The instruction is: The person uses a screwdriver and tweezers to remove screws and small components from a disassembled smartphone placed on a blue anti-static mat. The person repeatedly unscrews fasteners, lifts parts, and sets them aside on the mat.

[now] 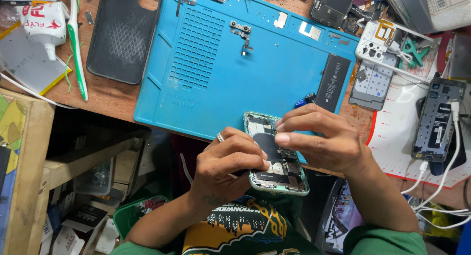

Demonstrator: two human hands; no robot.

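Green short sleeves, printed shirt front, a ring (220,137) on the left hand (226,162).

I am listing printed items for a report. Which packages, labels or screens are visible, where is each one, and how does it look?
Glue tube: top left, white with red print.
Phone battery: right side of the blue mat, black bar with a label.
Cardboard box: top right, pale, with a white label.
No lit screen; the left hand and right hand hold an opened phone.

Opened mint-green phone (276,157), innards exposed, held at blue mat's (211,73) near edge
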